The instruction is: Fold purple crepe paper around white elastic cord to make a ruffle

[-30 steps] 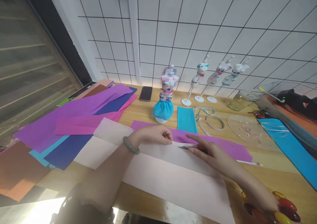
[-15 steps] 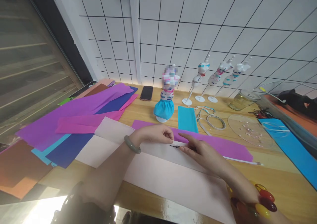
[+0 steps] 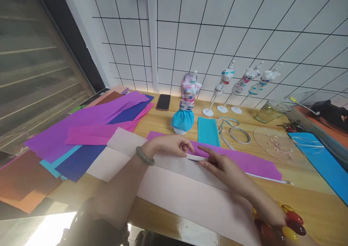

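Observation:
A long pale pink sheet (image 3: 190, 202) lies folded in front of me, its upper layer under both hands. A narrow white strip (image 3: 196, 158) runs along its far edge and shows again as a loose end past my right wrist. My left hand (image 3: 172, 145), with a jade-green bangle, is above that edge, fingers curled and a gap between thumb and fingertips. My right hand (image 3: 219, 164) has index finger and thumb stretched left beside the strip. A thin dark pointed tool (image 3: 192, 160) juts from under its thumb; the rest is hidden. Purple cloth (image 3: 239, 159) lies behind.
A small dress form (image 3: 187, 101) in a blue skirt stands behind my hands, with several bare-stand forms (image 3: 240, 82) to its right. Coloured sheets (image 3: 89, 126) pile at left near a phone (image 3: 163, 102). Blue cloth (image 3: 208, 130), a tape roll (image 3: 240, 135) and a clear plate (image 3: 274, 144) lie right.
My left fingertips have parted slightly from their pinch at the strip. The right hand barely moved. The whole view has shifted a little.

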Demonstrator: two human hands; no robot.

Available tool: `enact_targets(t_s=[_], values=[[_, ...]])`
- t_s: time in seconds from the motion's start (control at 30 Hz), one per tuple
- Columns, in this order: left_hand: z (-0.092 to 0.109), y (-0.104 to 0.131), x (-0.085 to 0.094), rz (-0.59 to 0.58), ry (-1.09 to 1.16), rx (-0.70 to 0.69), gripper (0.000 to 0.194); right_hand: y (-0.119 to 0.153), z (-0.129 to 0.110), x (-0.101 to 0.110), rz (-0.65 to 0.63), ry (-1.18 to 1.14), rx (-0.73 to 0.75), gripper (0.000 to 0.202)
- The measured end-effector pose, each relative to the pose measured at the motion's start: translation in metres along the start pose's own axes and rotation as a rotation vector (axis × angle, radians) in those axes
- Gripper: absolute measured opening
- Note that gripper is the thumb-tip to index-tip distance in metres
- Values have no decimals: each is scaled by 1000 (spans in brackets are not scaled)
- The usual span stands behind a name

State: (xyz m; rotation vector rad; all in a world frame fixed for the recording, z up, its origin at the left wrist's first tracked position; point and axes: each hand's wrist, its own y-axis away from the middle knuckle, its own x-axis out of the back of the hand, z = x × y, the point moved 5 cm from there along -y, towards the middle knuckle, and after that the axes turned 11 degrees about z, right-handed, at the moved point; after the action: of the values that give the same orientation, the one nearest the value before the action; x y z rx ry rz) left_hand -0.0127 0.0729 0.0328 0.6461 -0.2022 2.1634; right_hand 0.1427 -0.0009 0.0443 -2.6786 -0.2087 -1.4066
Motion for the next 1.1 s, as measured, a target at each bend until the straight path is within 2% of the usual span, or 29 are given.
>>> enact_targets(t_s=[0.23,0.57,0.87,1.1], values=[[0,1,3,4,-21,-6,31,1,2,-1,7,-39,-12,52],[-1,11,17,-10,59,77,36,1,6,0,16,-18,-8,53],[-11,10,18,-14,31,62,37,-2,-5,0,-8,-31,17,56],[-8,11,19,-46,79,46,38,-2,2,3,-14,49,13,58]])
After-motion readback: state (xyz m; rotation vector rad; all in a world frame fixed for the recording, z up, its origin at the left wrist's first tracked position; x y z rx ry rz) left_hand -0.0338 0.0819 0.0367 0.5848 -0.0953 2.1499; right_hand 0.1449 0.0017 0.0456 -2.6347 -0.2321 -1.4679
